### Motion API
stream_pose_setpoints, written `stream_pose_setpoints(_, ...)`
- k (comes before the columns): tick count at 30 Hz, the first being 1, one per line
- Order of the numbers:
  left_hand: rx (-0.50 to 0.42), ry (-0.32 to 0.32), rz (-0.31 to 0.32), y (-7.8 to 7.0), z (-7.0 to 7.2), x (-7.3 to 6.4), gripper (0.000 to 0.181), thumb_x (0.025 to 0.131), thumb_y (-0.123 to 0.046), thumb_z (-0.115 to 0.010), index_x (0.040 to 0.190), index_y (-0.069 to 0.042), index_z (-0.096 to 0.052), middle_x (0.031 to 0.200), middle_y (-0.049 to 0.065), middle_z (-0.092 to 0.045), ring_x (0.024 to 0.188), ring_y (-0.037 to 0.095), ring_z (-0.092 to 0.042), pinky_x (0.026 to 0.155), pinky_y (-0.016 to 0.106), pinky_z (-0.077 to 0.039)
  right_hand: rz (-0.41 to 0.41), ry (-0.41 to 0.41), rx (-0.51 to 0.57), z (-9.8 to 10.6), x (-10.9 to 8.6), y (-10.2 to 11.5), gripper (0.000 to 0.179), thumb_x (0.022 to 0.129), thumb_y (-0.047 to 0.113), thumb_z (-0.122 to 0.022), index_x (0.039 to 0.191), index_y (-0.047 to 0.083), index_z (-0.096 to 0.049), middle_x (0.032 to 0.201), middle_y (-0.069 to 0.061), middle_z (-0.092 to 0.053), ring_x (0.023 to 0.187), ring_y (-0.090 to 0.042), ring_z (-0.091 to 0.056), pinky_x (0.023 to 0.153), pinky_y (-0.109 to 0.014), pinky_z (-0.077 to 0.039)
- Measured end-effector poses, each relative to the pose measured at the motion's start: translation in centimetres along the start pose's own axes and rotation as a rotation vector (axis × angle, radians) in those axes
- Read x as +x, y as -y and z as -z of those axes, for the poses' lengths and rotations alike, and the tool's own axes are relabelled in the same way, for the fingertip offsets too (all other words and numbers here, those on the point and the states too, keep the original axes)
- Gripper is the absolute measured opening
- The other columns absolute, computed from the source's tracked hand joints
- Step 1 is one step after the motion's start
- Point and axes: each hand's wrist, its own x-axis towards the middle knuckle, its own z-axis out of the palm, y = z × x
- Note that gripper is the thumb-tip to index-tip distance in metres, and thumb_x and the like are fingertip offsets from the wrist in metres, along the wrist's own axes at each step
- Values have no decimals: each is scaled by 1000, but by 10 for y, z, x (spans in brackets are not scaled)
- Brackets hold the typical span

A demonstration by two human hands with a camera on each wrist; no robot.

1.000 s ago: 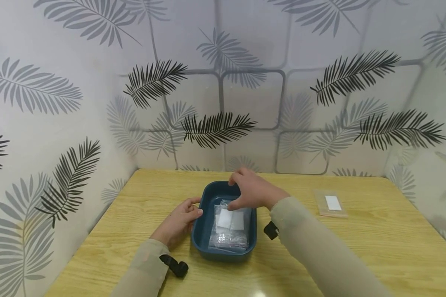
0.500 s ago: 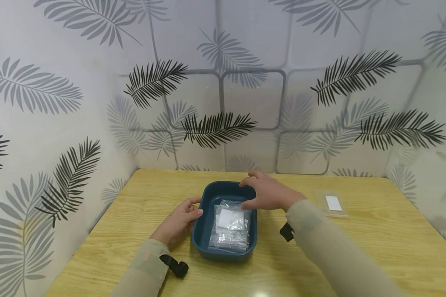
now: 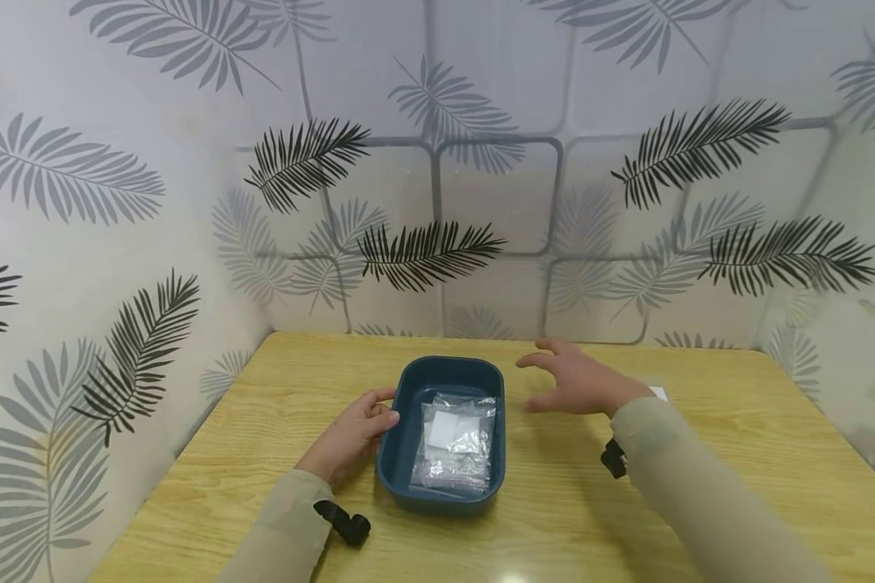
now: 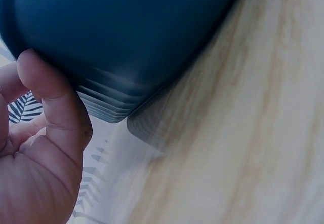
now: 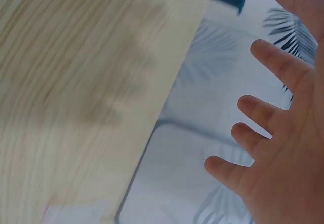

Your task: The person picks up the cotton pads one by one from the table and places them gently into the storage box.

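Observation:
A dark blue plastic bin stands on the table in the head view. Inside lie clear plastic zip bags in a stack, with white cards showing in the upper ones. My left hand holds the bin's left side, thumb at the rim and fingers along the outer wall. In the left wrist view the thumb lies against the bin's wall. My right hand is in the air right of the bin, fingers spread and holding nothing; the right wrist view shows its bare palm.
Right of the bin, a clear bag with a white card lies on the wooden table, mostly hidden behind my right forearm. The leaf-patterned wall rises along the table's back edge.
My right hand has moved from over the bags in the bin out to the right, its forearm now covering most of the loose bag. The left hand and bin have stayed in place.

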Motion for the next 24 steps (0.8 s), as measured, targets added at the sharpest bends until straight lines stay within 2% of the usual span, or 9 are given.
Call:
stream_pose_setpoints(9, 6, -3, -2, 0, 0, -1, 53, 106, -12, -53, 154, -2, -32, 101, 14, -54, 82, 20, -60, 67, 30, -54, -57, -20, 22, 2, -22, -46, 69, 86, 40, -78, 147, 17, -53, 158, -28, -24, 143, -53, -21, 105, -71, -30)
stream_pose_setpoints(13, 7, -9, 0, 1, 1, -2, 53, 106, -11, -53, 154, -3, -31, 99, 12, -54, 81, 20, -59, 68, 29, -53, -83, -22, 29, 3, -33, -65, 73, 86, 40, -80, 148, 13, -52, 157, -31, -23, 141, -56, -20, 103, -73, -30)
stream_pose_setpoints(24, -14, -5, -8, 6, 2, -1, 52, 106, -11, -54, 154, -5, -34, 103, 15, -52, 87, 23, -60, 73, 33, -55, -128, -60, -35, 10, -63, -116, 79, 84, 43, -80, 146, 2, -50, 147, -42, -28, 130, -65, -29, 95, -78, -32)
